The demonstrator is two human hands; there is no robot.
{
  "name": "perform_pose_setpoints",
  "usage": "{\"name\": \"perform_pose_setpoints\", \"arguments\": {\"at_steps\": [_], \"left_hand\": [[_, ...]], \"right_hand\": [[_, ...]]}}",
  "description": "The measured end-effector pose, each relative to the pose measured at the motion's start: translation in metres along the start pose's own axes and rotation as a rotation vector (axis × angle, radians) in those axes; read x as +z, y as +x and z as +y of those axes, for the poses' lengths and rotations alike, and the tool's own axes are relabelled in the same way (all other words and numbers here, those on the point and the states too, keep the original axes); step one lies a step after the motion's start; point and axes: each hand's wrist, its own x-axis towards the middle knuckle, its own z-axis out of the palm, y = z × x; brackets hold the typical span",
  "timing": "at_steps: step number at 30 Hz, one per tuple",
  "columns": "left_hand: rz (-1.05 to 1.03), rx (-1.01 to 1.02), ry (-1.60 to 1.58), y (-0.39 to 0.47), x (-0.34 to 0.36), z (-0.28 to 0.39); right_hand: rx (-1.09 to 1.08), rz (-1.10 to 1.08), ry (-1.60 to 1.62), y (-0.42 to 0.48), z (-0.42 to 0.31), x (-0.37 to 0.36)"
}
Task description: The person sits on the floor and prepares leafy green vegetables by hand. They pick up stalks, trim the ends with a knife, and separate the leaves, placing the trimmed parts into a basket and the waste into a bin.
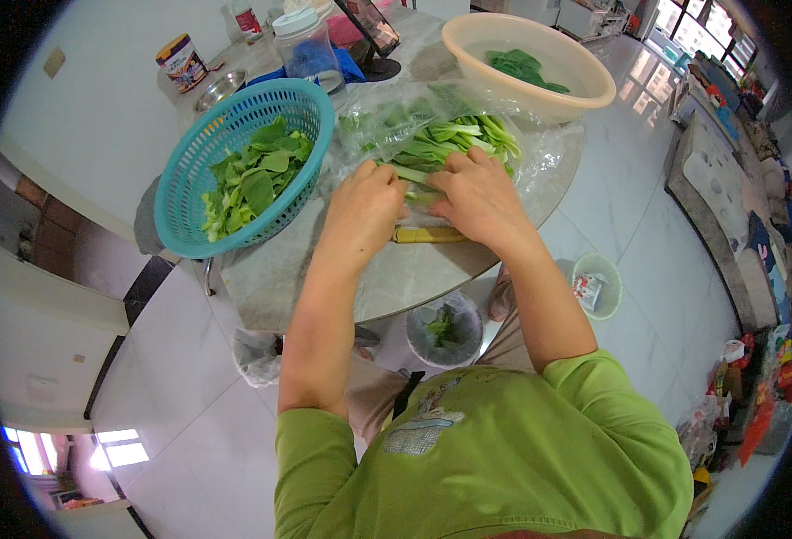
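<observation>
My left hand and my right hand face each other over the table, both with curled fingers on a pale green stalk that runs between them. Behind them a heap of leafy greens with pale stems lies on and partly under clear plastic film. A yellow knife handle lies just below my hands; I cannot make out its blade. To the left, a blue plastic colander basket holds loose leaves. At the back right, a cream plastic basin holds water and dark green leaves.
On the stone-look table stand a clear jar with a white lid, a steel bowl, a printed tub and a device on a stand. Below are a lined bin and a pale green bin.
</observation>
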Motion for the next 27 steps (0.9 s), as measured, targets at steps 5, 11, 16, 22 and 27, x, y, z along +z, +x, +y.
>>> {"name": "perform_pose_setpoints", "arguments": {"at_steps": [5,11,16,22,27], "left_hand": [[0.132,-0.021,-0.075,0.007,-0.004,0.005],[0.311,-0.039,-0.318,0.012,-0.006,0.008],[0.378,-0.076,-0.491,0.012,-0.004,0.011],[1.008,0.047,-0.069,0.014,-0.021,0.006],[0.987,-0.42,0.37,-0.005,-0.042,-0.023]], "right_hand": [[-0.013,0.085,0.084,-0.004,0.008,0.004],[-0.047,0.214,0.375,-0.005,0.009,-0.004],[0.044,0.216,0.653,-0.006,0.002,-0.01],[0.207,0.388,0.933,0.0,0.0,-0.005],[-0.04,0.258,0.338,0.0,0.012,0.003]]}}
